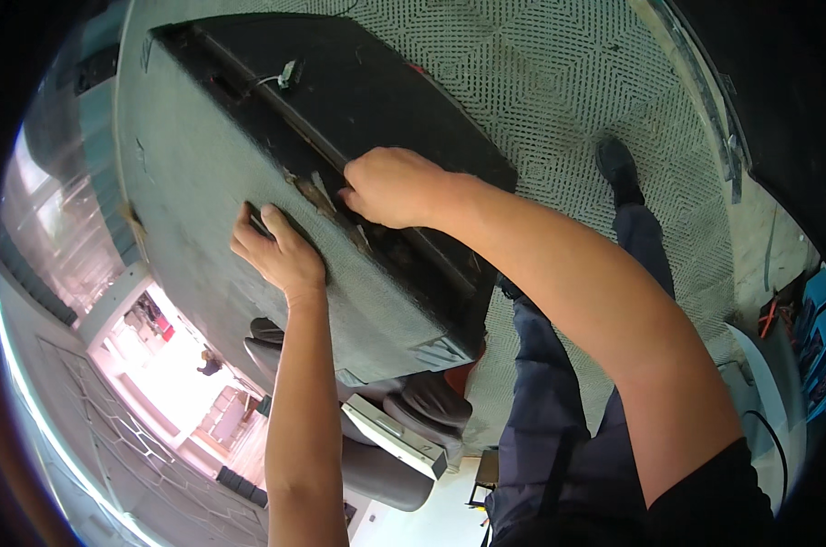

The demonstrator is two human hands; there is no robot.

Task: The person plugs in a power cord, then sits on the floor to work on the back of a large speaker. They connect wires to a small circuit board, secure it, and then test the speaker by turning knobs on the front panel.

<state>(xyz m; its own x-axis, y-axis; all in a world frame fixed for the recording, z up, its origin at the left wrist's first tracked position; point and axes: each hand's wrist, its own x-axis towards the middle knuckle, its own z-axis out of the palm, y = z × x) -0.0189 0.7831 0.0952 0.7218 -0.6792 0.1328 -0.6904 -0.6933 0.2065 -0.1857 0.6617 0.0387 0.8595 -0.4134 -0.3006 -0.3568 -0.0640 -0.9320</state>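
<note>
In front of me stands a large, bulky piece with a grey-green textured face [190, 173] and a black side [376, 82]. My left hand [285, 255] rests on the grey face near its edge, fingers bent and apart, with nothing visible in them. My right hand [395, 189] is closed at the black side, its fingertips curled in by a groove; what they grip is hidden. Between both hands, a torn, ragged strip [314, 196] shows brownish and pale material along the edge. Farther up, a small pale connector on a wire [287, 77] sticks out.
A patterned grey-green mat [541, 64] covers the floor, with my dark shoe [616, 162] on it. Dark rounded cushion-like shapes [386, 474] and a long white box [395, 436] lie below the piece. Blue objects [819, 337] are at the right edge.
</note>
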